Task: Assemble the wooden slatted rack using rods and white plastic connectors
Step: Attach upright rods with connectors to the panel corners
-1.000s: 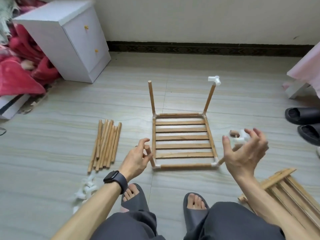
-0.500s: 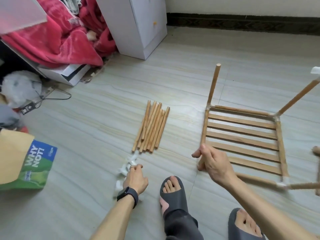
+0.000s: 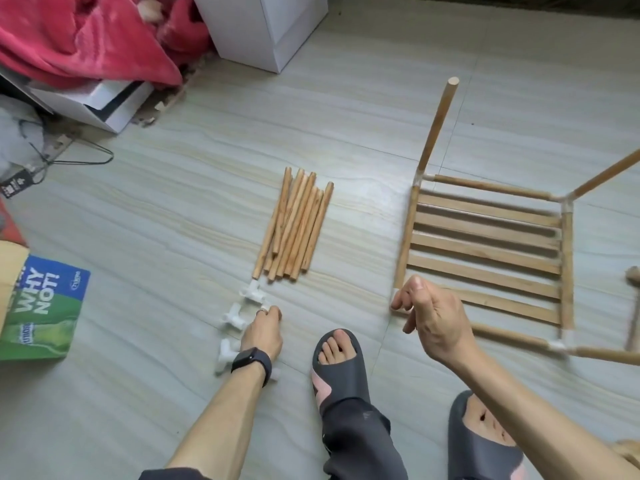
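The partly built slatted rack point(image 3: 485, 237) lies on the floor at the right, with white connectors at its corners. One rod point(image 3: 438, 123) rises from its far-left corner and another point(image 3: 606, 174) from the far-right. My right hand point(image 3: 429, 317) grips the rack at its near-left corner, fingers curled round the corner piece. A bundle of loose wooden rods point(image 3: 294, 226) lies mid-floor. Just below it are several white plastic connectors point(image 3: 233, 317). My left hand point(image 3: 263, 330), watch on the wrist, reaches into them with fingertips curled onto one.
A white cabinet point(image 3: 266, 29) and a red blanket point(image 3: 86, 39) fill the far left. A white box point(image 3: 93, 102), a wire hanger point(image 3: 86, 157) and a green-blue carton point(image 3: 41, 306) lie at the left. My slippered feet point(image 3: 341, 362) are near the bottom. Another wooden piece point(image 3: 633, 306) shows at the right edge.
The view swung left and down. My left hand moved from the rack to the connector pile and stays there. My right hand took hold of the rack's near-left corner.
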